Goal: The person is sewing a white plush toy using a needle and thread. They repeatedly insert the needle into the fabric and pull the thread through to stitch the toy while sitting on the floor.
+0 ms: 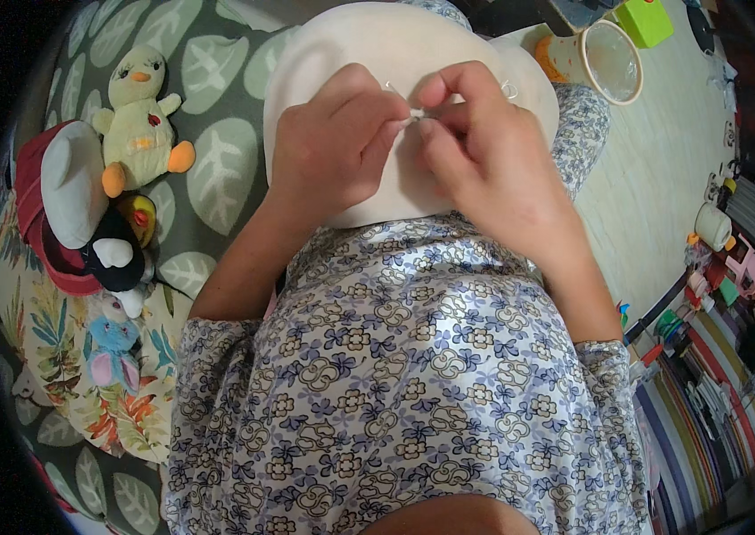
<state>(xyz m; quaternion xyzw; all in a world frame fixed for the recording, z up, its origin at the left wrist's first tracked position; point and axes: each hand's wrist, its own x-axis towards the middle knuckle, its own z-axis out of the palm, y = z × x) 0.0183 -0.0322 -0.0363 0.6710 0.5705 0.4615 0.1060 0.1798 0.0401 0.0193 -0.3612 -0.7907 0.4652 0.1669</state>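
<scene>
Over a pale, rounded cushion-like surface (377, 40) on my lap, both my hands meet near its middle. My left hand (344, 134) pinches one end of a small whitish item (417, 114), possibly twisted thread or cord; it is too small to name. At the item's other side is my right hand (484, 134), its thumb touching or very near it and its index finger slightly raised. A thin clear strand (388, 86) sticks up beside my left fingers. Behind my right hand, a small clear loop (510, 89) lies on the pale surface.
Left, a yellow plush duck (143, 134), a red and white plush item (73, 187) and a blue plush toy (112, 348) lie on leaf-patterned and floral fabric. At upper right stands a lined waste bin (611, 63); household items and striped fabric (705, 401) lie far right.
</scene>
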